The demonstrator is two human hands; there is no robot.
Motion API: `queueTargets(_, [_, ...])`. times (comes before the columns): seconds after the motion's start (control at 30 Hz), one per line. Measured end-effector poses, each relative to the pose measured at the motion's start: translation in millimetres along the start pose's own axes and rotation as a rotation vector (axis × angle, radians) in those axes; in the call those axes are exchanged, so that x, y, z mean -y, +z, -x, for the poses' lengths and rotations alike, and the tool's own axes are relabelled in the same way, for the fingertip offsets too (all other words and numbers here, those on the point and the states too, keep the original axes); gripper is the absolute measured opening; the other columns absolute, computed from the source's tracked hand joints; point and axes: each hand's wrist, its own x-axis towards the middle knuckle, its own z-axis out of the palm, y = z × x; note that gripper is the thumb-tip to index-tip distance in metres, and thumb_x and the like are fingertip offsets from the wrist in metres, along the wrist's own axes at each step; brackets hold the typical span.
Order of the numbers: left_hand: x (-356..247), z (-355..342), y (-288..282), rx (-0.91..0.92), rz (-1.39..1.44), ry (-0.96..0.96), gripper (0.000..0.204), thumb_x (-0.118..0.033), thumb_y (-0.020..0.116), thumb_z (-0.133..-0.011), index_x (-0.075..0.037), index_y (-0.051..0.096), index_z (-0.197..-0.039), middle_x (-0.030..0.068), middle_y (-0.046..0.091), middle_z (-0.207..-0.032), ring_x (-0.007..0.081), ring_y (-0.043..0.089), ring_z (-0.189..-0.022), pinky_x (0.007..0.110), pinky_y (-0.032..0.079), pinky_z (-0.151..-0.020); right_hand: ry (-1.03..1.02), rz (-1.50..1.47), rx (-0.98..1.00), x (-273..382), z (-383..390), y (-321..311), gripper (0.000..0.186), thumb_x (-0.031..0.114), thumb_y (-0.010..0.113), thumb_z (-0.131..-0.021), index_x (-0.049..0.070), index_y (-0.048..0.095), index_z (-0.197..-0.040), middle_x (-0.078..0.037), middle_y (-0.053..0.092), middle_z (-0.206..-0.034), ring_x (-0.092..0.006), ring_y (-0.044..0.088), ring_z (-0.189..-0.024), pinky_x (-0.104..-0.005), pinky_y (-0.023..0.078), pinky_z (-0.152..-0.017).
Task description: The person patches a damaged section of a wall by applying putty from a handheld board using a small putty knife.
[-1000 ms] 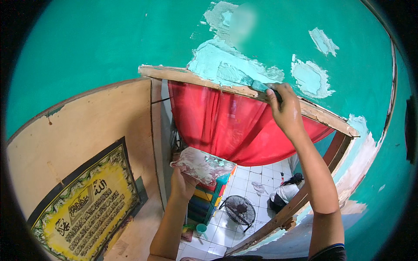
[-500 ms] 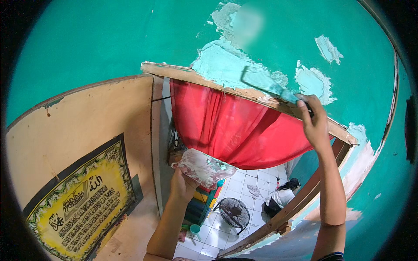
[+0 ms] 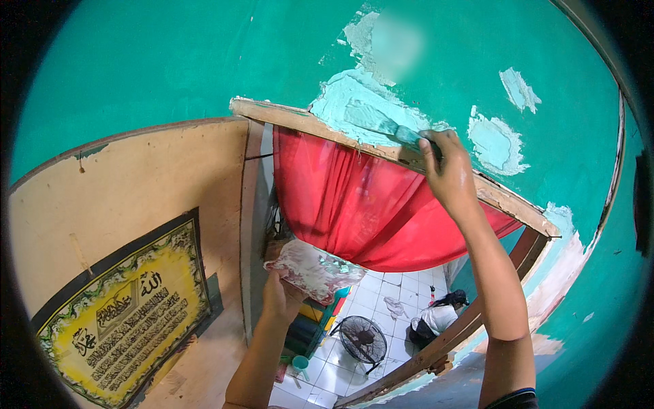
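My right hand (image 3: 449,170) is closed round the dark handle of a putty knife (image 3: 375,119). Its blade, smeared with pale turquoise filler, lies against a wet patch of filler (image 3: 340,95) on the green wall (image 3: 170,61), just above the wooden door frame (image 3: 300,117). Lower down, my left hand (image 3: 278,300) grips the near edge of a flat board (image 3: 317,269) coated with whitish and reddish smears and a few turquoise dabs. The board is held out in front of the red curtain's lower end.
A red curtain (image 3: 354,204) hangs beneath the door frame. Beyond the doorway, a floor fan (image 3: 362,339) and a person (image 3: 439,319) are on the white tiles. A yellow framed poster (image 3: 122,313) hangs on the left wall. More filler patches (image 3: 496,143) mark the green wall at right.
My right hand has moved left with the putty knife, bringing its blade flatter onto the filler patch. My left hand still holds the board at nearly the same place.
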Motion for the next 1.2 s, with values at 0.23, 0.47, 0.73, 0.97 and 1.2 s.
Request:
queueTargets(0.23, [1, -11, -10, 0.006, -0.031, 0.029, 0.044, -0.019, 0.04, -0.094, -0.004, 0.05, -0.133, 0.0132, 0.062, -0.128, 0.0313, 0.063, -0.116, 0.049, 0.052, -0.099, 0.021, 0.048, 0.031, -21, 21, -56, 0.018, 0.011, 0.061, -0.096, -0.004, 0.066, -0.106, -0.022, 0.059, -0.089, -0.039, 0.058, -0.081, -0.0431, 0.048, -0.074])
queueTargets(0.47, [0, -5, -9, 0.011, 0.015, -0.006, 0.043, -0.018, 0.04, -0.093, -0.004, 0.051, -0.132, 0.0126, 0.061, -0.128, 0.0292, 0.061, -0.118, 0.048, 0.05, -0.101, 0.111, -0.022, 0.05, -24, 28, -69, 0.02, 0.011, 0.06, -0.099, -0.001, 0.068, -0.112, -0.016, 0.064, -0.094, -0.028, 0.062, -0.086, -0.0352, 0.049, -0.08])
queueTargets(0.73, [2, 4, -15, 0.001, 0.017, 0.029, 0.044, -0.022, 0.043, -0.094, -0.002, 0.05, -0.134, 0.0134, 0.062, -0.126, 0.0308, 0.062, -0.116, 0.049, 0.051, -0.1, -0.026, -0.101, 0.049, 20, 7, 3, 0.017, 0.008, 0.062, -0.095, -0.003, 0.067, -0.107, -0.021, 0.062, -0.093, -0.0379, 0.061, -0.085, -0.0419, 0.049, -0.077])
queueTargets(0.97, [-14, 14, -21, -0.019, -0.02, 0.099, 0.046, -0.018, 0.047, -0.09, -0.001, 0.05, -0.132, 0.0133, 0.061, -0.127, 0.0302, 0.062, -0.116, 0.047, 0.052, -0.099, 0.008, -0.032, 0.036, -2, 6, 10, 0.018, 0.01, 0.061, -0.096, -0.005, 0.066, -0.105, -0.023, 0.062, -0.093, -0.0402, 0.061, -0.087, -0.044, 0.049, -0.078])
queueTargets(1.2, [-17, 11, -13, -0.047, -0.021, 0.07, 0.043, -0.017, 0.047, -0.09, 0.0, 0.052, -0.129, 0.0126, 0.064, -0.122, 0.0292, 0.064, -0.112, 0.047, 0.053, -0.098, 0.114, 0.022, 0.055, -22, 21, -38, 0.019, 0.012, 0.061, -0.098, -0.003, 0.068, -0.107, -0.02, 0.062, -0.092, -0.0345, 0.06, -0.083, -0.04, 0.048, -0.076])
